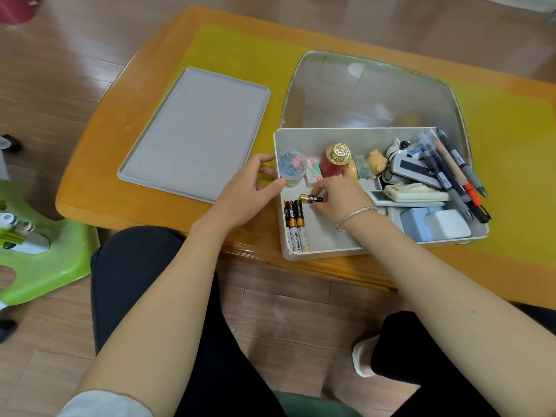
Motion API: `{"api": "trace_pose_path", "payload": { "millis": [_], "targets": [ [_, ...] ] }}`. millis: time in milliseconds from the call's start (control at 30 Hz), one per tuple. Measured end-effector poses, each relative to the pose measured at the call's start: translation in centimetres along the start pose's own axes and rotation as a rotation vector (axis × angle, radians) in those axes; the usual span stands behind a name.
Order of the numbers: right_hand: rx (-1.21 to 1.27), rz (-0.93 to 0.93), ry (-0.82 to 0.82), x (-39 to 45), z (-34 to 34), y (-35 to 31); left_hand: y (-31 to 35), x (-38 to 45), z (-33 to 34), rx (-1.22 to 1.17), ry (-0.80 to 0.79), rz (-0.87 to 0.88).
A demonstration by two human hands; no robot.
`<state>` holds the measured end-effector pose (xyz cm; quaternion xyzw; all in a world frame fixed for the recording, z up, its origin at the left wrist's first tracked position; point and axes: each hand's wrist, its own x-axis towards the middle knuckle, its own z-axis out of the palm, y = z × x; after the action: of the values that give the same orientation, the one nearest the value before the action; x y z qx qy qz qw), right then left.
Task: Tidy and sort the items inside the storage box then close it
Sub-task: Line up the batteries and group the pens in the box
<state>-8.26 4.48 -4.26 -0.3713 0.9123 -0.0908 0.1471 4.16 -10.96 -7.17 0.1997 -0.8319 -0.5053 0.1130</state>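
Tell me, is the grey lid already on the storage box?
No, the grey lid lies flat on the table to the left of the open storage box, while the right hand holds a battery inside it.

home | wooden low table (99, 188) | plank floor (285, 311) | green plastic stool (51, 266)
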Motion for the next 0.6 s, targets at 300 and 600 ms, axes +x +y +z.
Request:
{"api": "trace_pose_path", "payload": {
  "millis": [300, 600],
  "targets": [
    [-0.075, 0.009, 0.07, -0.4, -0.9, 0.4, 0.1, 0.0, 0.0, 0.008, -0.002, 0.001],
    [0.347, 0.108, -0.045, -1.8, -1.4, 0.4, 0.2, -0.1, 0.0, -0.002, -0.008, 0.002]
  ]
}}
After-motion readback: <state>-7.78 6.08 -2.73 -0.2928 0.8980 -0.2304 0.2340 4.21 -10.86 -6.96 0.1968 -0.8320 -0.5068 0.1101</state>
